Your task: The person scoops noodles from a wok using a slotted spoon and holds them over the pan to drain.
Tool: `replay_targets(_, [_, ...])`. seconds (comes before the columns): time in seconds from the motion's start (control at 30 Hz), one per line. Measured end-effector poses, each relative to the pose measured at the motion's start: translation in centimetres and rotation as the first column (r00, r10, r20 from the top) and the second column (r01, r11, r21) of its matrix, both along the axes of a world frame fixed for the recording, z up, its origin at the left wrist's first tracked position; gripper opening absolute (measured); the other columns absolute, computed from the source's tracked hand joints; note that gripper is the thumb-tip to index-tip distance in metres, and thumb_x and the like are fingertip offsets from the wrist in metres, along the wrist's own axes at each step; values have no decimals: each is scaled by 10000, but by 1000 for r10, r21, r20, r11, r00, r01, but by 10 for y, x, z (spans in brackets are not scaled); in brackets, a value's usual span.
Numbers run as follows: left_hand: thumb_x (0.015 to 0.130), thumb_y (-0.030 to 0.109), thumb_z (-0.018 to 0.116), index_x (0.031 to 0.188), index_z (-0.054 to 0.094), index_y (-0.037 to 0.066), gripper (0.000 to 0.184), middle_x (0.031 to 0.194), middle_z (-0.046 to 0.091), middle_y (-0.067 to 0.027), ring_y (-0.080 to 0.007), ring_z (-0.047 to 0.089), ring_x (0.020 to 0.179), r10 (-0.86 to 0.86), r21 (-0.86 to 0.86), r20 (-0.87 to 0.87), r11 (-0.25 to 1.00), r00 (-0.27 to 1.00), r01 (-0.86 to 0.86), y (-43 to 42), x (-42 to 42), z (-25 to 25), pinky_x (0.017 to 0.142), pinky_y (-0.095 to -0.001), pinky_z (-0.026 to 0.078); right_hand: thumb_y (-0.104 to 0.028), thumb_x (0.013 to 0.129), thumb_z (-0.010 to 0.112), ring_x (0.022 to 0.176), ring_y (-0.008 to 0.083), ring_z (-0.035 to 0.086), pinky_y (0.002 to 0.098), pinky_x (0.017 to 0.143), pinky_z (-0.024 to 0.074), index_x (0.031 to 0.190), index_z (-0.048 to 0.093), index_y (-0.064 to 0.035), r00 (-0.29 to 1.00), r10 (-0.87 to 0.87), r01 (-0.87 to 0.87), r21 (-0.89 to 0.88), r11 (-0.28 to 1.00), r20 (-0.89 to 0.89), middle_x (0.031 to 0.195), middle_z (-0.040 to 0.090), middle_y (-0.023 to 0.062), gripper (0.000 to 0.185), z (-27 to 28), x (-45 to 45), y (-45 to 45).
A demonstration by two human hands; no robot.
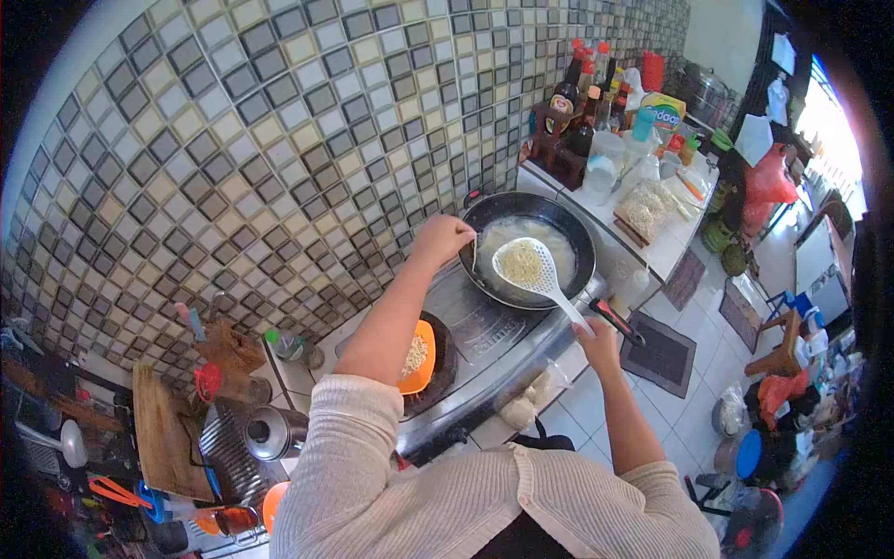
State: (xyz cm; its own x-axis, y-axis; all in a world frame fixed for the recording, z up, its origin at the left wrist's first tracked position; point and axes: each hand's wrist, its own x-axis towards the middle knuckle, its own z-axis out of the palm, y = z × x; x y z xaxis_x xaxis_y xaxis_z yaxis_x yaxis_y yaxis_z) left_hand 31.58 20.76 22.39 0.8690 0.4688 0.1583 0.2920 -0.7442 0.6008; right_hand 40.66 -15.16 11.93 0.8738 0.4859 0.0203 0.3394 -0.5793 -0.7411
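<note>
A black frying pan [579, 224] with bubbling liquid sits on the right burner of the stove. My right hand [601, 347] is closed around the handle of a white slotted spoon [564, 303]. The spoon's bowl is over the pan and carries a flat, pale yellowish piece of food [521, 265]. At the pan's left rim, my left hand [444, 240] has its fingers pinched together. A thin strip seems to hang from them, too small to name. Below my left forearm, an orange dish [424, 368] with small pale pieces rests on the left burner.
Sauce bottles [565, 98], plastic containers and a bag of pale food [647, 210] crowd the counter at right. The pan's handle [616, 321] juts toward me. Bags of pale dough-like lumps [521, 410] lie at the stove's front. A lidded pot [270, 433] and cutting board [163, 429] are at left.
</note>
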Motion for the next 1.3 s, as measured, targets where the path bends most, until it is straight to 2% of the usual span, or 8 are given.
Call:
replay_targets(0.2, [740, 334, 685, 955, 709, 183, 264, 1015, 571, -57, -246, 565, 998, -143, 347, -142, 919, 980, 184, -34, 28, 69, 801, -368, 480, -284, 792, 668, 810, 280, 644, 357, 727, 475, 976, 654, -29, 998, 16, -20, 65, 998, 58, 861, 660, 169, 315, -1, -2, 0])
replay_targets(0.57, [745, 310, 672, 763, 696, 120, 192, 939, 629, -11, -257, 584, 919, -165, 488, 262, 873, 951, 17, -78, 21, 155, 758, -382, 487, -213, 832, 647, 578, 87, 489, 260, 535, 398, 944, 652, -3, 978, 51, 13, 298, 954, -205, 693, 576, -6, 238, 34, -14, -5])
replay_targets(0.73, [807, 249, 643, 788, 685, 83, 172, 950, 659, -95, -250, 613, 836, -4, 120, 561, 990, 828, -77, -88, -53, 132, 761, -345, 469, -200, 850, 622, 532, 40, 395, 215, 472, 318, 966, 654, -24, 962, 36, 64, 352, 934, -270, 648, 505, -53, 213, 46, -8, -14])
replay_targets(0.8, [826, 251, 622, 818, 668, 38, 218, 867, 655, -72, -242, 609, 797, -13, 217, 616, 964, 788, -154, -84, -87, 95, 708, -316, 471, -207, 844, 624, 587, 73, 494, 238, 536, 397, 997, 648, -19, 961, 1, 83, 293, 953, -277, 694, 570, -15, 244, 40, 3, -18])
replay_targets(0.93, [859, 233, 605, 885, 647, 25, 214, 811, 638, -45, -121, 585, 758, 273, -467, 534, 884, 800, 10, -105, -149, 4, 666, -270, 464, -237, 835, 631, 752, 174, 628, 288, 686, 469, 1033, 640, -21, 998, -37, 49, 212, 976, -57, 836, 665, 77, 292, 7, 15, -15])
replay_targets(1.0, [851, 214, 623, 958, 634, 38, 206, 794, 625, -33, -86, 571, 738, 245, -358, 295, 924, 924, -131, -132, -182, -5, 644, -251, 453, -258, 829, 629, 933, 271, 641, 330, 822, 461, 1046, 640, -40, 997, -77, 77, 144, 986, -10, 993, 660, 159, 307, 3, 19, -16])
replay_targets(1.07, [839, 209, 646, 1031, 614, 52, 250, 696, 576, 6, -61, 559, 679, 243, -717, 238, 697, 940, 1, -144, -205, -47, 597, -211, 417, -269, 823, 631, 916, 296, 639, 344, 805, 466, 1035, 648, -51, 996, -86, 82, 103, 991, 33, 979, 657, 172, 304, 10, 18, -18])
replay_targets(1.3, [828, 229, 674, 1062, 613, 71, 288, 551, 379, 78, -31, 370, 507, 230, -619, -24, 761, 973, -195, -162, -275, -106, 498, -197, 292, -333, 790, 645, 855, 354, 626, 401, 730, 473, 997, 667, -81, 991, -59, 74, -126, 989, 118, 878, 647, 208, 327, 35, 47, -43])
